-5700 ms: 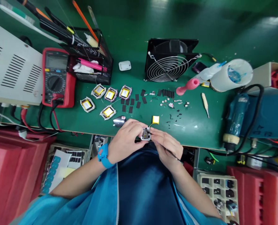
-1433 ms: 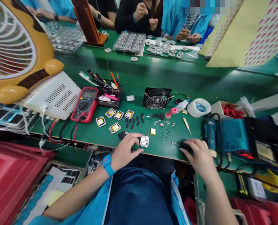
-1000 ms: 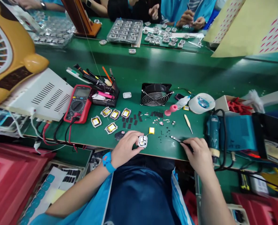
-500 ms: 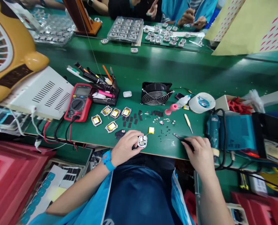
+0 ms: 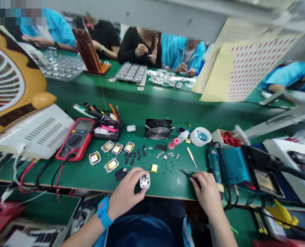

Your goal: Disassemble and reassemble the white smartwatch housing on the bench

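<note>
Small white square casing [image 5: 145, 180], apparently open-faced, yellow battery [image 5: 154, 168] alongside.

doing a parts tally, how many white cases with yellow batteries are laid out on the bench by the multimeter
5: three in a row right of the multimeter, two nearer the edge. None looks hidden.

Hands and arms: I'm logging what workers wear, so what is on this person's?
Both hands, left hand and right hand, are bare, with no gloves or rings visible. The left wrist carries a bright blue watch on a chunky band. Forearms are bare; blue sleeves begin near the elbows, at the bottom edge.
</note>
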Demonstrator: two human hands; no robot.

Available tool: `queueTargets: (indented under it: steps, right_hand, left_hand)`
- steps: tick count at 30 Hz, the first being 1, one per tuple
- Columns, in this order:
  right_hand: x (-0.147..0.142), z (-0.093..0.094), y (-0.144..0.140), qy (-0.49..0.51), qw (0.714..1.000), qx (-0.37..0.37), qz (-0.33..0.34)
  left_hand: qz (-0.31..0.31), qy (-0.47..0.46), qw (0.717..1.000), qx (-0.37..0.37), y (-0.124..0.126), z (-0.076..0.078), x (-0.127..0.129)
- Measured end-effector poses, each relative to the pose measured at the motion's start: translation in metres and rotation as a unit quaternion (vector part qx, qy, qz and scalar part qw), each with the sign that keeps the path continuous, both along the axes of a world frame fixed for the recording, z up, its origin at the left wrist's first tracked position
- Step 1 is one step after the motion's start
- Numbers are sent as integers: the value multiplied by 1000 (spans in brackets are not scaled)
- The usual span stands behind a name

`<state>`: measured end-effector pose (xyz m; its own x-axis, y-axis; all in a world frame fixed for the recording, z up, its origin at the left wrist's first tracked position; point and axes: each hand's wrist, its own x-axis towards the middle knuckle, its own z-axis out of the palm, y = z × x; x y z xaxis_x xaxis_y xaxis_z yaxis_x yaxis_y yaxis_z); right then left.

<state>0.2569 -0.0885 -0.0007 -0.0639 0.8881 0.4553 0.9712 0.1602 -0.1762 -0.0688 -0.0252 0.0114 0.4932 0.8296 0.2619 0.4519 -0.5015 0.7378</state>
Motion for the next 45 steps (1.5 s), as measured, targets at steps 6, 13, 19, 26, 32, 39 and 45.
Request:
queueTargets:
  steps: [6,13,19,26,32,39,45]
  right_hand:
    - [-55,9,5,120,989,39,79]
    - [-124,11,14,141,954,72,255]
    - [-130,2,19,132,952,85,264]
    - [-145,7,24,220,945,137,200]
    - [-158,14,22,251,940,165,159]
    - [-90,11,15,142,977,119,107]
    - [4,-6,9,29,996,62,48]
  left_hand:
    - [57,-17,992,-107,-3,9,5]
    - [82,-41,965,-244,-11,27,8]
    - [97,-84,953,-276,-13,26,2]
    - [181,-398,820,-370,-17,11,26]
    - [191,-461,759,-417,-21,15,43]
    - [174,-459,778,-392,-11,25,32]
    - [133,-495,716,-474,-6,53,10]
